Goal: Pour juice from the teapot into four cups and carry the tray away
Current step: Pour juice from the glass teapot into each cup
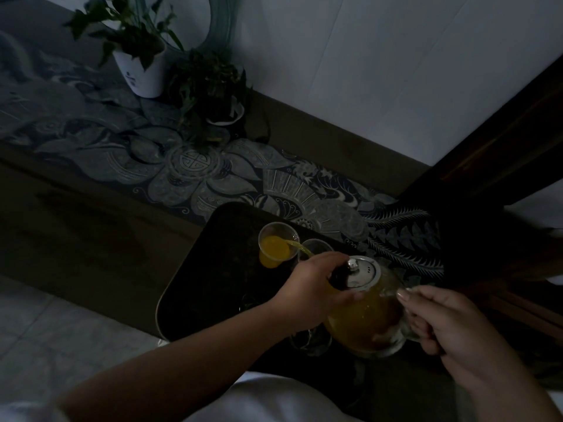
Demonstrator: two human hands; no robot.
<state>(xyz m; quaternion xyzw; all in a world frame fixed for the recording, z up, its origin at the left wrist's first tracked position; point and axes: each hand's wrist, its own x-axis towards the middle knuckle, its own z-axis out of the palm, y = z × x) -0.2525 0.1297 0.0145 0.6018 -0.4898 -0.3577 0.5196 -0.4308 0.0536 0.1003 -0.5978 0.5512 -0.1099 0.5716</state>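
Two hands work a glass teapot tilted over a dark tray on the counter: the right hand closed around its handle, the left hand pressed over the metal lid. Orange juice streams from the spout into a clear cup at the tray's far end, partly filled.

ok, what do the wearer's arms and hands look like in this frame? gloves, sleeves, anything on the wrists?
Both hands are bare: no gloves on the left hand or the right hand. No rings, watch or bands show on the fingers or wrists, though the frame is dark. Both forearms are uncovered as far as they show. White fabric at the bottom edge may be clothing; too dim to say.
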